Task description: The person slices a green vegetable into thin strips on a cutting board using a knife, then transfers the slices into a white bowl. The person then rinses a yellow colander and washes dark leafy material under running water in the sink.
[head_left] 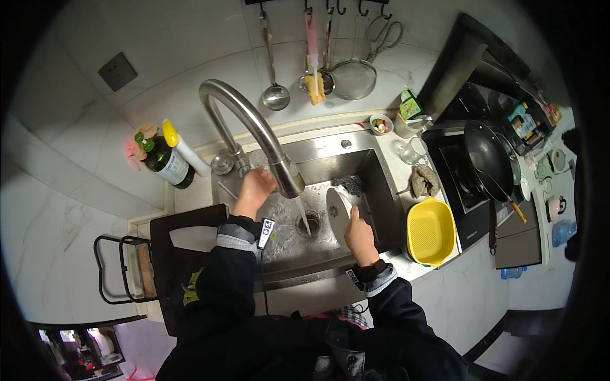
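Water runs from the tall curved metal faucet (251, 111) into the steel sink (330, 150). Against the faucet's base is my left hand (255, 188), fingers curled at the faucet handle; the spout partly covers the fingertips. My right hand (361, 238) grips the near right rim of a white bowl (338, 214), which is tilted on its side above the basin, right of the running water. Below the stream lies the round drain (309, 223). A dark mesh scrubber (347, 184) rests in the sink's far right part.
A black cutting board (165, 267) with a cleaver (194, 239) and green leaf scraps lies left. Bottles (171, 166) stand behind it. Right are a yellow basket (431, 232), a brown cloth (424, 182), a glass jar (413, 151) and a stove with a wok (488, 159). Utensils hang behind.
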Available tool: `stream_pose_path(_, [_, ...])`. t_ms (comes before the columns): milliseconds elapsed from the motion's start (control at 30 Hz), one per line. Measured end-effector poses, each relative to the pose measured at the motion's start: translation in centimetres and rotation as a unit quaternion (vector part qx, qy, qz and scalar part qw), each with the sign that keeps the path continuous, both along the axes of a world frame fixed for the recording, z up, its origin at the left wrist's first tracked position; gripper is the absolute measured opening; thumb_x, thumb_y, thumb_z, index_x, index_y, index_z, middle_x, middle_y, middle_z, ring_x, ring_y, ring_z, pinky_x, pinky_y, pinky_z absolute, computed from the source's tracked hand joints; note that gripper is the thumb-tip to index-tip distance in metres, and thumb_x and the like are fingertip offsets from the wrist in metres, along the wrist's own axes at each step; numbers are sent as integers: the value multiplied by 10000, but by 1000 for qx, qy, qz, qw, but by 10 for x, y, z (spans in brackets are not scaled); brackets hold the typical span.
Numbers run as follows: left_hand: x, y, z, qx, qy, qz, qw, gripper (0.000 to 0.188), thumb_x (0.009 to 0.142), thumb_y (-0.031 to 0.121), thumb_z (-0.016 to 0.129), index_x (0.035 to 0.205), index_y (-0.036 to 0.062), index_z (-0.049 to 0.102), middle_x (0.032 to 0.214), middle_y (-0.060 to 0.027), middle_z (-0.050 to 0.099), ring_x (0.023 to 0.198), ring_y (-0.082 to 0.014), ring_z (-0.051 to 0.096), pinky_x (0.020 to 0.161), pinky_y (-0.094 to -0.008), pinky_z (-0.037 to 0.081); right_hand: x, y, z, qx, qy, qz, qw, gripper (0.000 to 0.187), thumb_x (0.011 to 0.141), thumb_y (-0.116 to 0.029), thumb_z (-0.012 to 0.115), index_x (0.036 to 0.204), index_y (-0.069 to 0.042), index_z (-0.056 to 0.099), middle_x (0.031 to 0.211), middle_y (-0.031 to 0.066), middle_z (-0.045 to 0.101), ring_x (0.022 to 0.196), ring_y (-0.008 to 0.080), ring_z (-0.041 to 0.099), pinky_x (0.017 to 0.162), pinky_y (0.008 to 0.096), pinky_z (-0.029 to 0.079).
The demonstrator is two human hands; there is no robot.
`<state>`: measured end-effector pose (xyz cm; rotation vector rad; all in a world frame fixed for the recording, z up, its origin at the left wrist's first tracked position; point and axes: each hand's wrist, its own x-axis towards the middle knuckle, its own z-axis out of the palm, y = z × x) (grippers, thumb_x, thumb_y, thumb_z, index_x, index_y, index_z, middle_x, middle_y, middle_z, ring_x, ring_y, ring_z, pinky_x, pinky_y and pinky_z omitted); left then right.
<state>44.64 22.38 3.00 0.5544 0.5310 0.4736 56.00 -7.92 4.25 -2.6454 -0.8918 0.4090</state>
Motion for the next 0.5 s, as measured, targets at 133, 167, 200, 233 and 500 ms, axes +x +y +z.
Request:
stream_pose_path(133, [14,4,10,40,11,50,998,205,898,253,478,1000,85,538,920,-20,579,921,-200,561,792,-329,433,8,-20,35,98,-9,-7,995,530,825,-51,468,1338,-20,340,821,248,625,703,425,618,624,500,488])
stream_pose_path(167, [17,2,10,105,-19,34,994,251,895,269,495,1045,76,550,944,-20,585,934,-190,563,795,-313,439,8,-23,41,93,-20,-3,995,532,823,-45,471,1339,-23,344,819,240,628,695,419,622,617,495,490])
stream_pose_path(200, [21,0,9,104,-22,14,994,313,892,302,517,1100,71,557,928,-16,594,862,-166,568,732,-299,446,4,-24,44,89,-35,-1,995,534,820,-40,474,1339,-26,347,816,232,630,687,414,625,609,491,492])
stream_pose_path(233, [23,-3,6,70,18,19,997,318,894,312,513,1098,73,560,913,-13,590,836,-164,562,720,-298,442,2,-25,48,86,-60,-1,994,537,818,-34,476,1340,-29,351,813,223,633,680,409,628,602,487,494])
stream_pose_path(500, [5,-77,-6,179,208,55,960,584,857,172,536,1393,51,339,1207,-88,521,1092,-182,471,1000,-337,305,4,-40,66,191,-10,25,981,438,791,-12,512,1227,9,483,803,263,636,758,413,634,667,477,512])
